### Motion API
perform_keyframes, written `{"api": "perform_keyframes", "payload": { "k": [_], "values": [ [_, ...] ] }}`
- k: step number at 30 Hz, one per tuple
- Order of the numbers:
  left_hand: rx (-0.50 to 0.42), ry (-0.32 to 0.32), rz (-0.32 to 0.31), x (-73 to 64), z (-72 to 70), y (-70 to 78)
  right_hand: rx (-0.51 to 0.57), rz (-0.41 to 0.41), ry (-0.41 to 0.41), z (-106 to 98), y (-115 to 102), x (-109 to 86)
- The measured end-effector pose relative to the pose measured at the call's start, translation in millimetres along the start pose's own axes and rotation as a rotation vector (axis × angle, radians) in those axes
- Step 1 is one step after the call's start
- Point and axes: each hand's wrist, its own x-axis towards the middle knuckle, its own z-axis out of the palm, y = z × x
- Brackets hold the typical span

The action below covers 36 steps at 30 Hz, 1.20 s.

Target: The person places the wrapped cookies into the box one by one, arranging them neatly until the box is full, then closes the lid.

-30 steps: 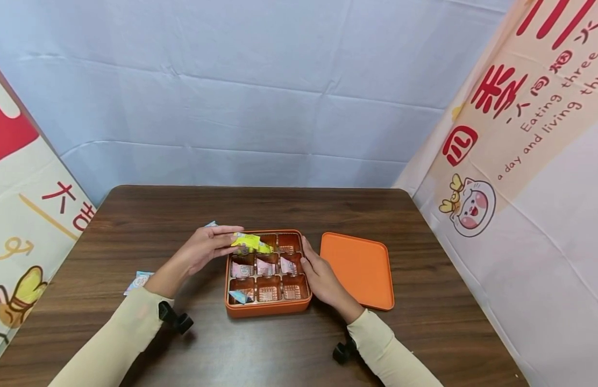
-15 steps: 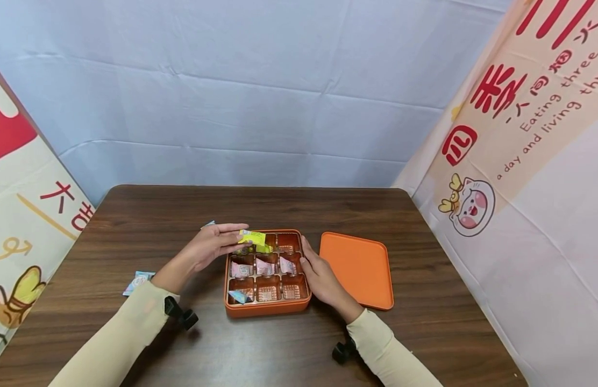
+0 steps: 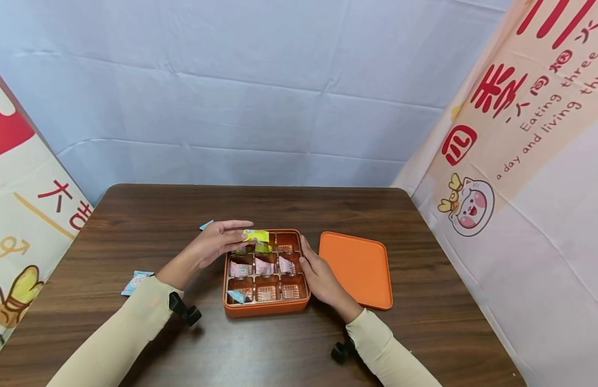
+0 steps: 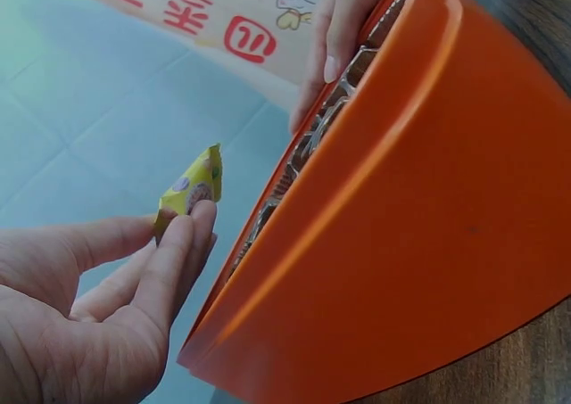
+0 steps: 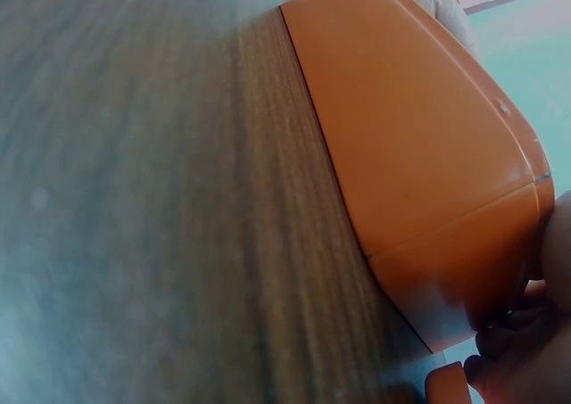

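Observation:
My left hand (image 3: 213, 244) pinches a small yellow candy packet (image 4: 190, 185) between thumb and fingers, above the back row of an orange box (image 3: 269, 308). Inside the box is a clear-plastic divided tray. Further yellow packets (image 3: 263, 247) lie in its back left and back middle compartments, partly hidden by the hand. Across the middle row sit three pink packets (image 3: 264, 267). A blue packet (image 3: 238, 296) leans in the front left compartment. My right hand (image 3: 323, 275) holds the box's right side, thumb at the rim; the right wrist view shows its fingers bent at the box corner.
An orange lid (image 3: 357, 269) lies flat on the wooden table (image 3: 183, 204), right of the box. One blue-and-white packet (image 3: 136, 282) lies left of the left forearm. Another blue packet (image 3: 206, 224) shows behind the left hand. Printed cloth hangs at both sides.
My left hand has moved right and slightly back with the yellow packet, lifting it from the back left compartment towards the back middle one. The right hand and box have stayed in place.

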Motion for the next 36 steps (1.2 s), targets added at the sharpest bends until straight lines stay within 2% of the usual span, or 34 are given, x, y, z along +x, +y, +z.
{"api": "perform_keyframes", "payload": {
  "k": [17, 26, 36],
  "values": [
    [0.053, -0.035, -0.034, 15.7, 7.4, 2.7, -0.007, 0.003, 0.007, 1, 2, 4.2],
    [0.212, -0.052, -0.04, 23.7, 11.8, 2.8, -0.01, -0.006, 0.016, 3, -1, 5.2],
    [0.27, -0.069, -0.049, 30.1, 16.1, 8.7, -0.03, -0.016, 0.014, 5, 0, 9.2]
  ]
}}
